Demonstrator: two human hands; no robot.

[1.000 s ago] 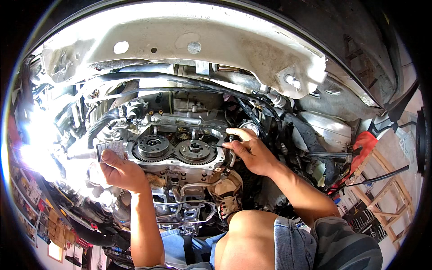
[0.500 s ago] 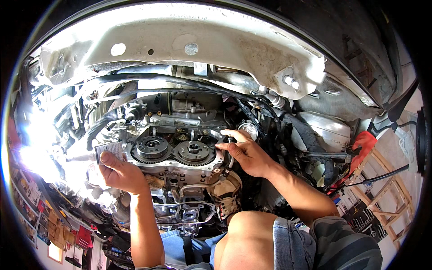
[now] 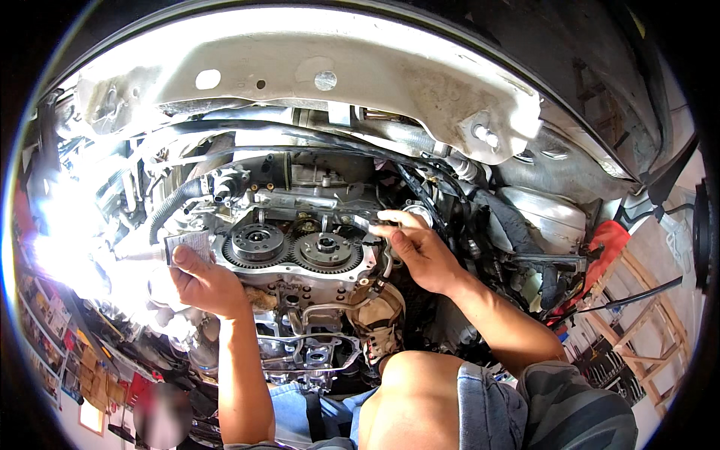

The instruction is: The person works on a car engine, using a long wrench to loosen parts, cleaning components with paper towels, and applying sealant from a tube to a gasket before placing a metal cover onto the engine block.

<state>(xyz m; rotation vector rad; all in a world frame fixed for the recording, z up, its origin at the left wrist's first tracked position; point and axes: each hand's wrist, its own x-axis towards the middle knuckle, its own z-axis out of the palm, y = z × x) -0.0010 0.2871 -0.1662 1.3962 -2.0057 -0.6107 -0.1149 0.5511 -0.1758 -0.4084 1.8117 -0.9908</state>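
Note:
My left hand (image 3: 212, 286) is closed around a sealant tube (image 3: 191, 241) with a printed label, left of the engine. A pale cone-shaped nozzle (image 3: 142, 256) points left from it into the glare. My right hand (image 3: 426, 259) is at the engine's right side, thumb and forefinger apart. Its fingertips are at the upper right of the metal rim (image 3: 365, 271); whether they touch it I cannot tell. Between my hands, two toothed gears lie side by side inside the rim, a left gear (image 3: 257, 244) and a right gear (image 3: 328, 251).
A ribbed black hose (image 3: 166, 217) curves down beside the left gear. Black cables (image 3: 315, 136) cross behind the engine, under a pale metal panel (image 3: 420, 82). Pipes and brackets fill the lower front. At right are a red cloth-like thing (image 3: 609, 238) and a wooden frame (image 3: 645, 307).
The view has shifted slightly. Both hands keep nearly the same place and pose, the left one still on the tube. My right hand sits slightly further right.

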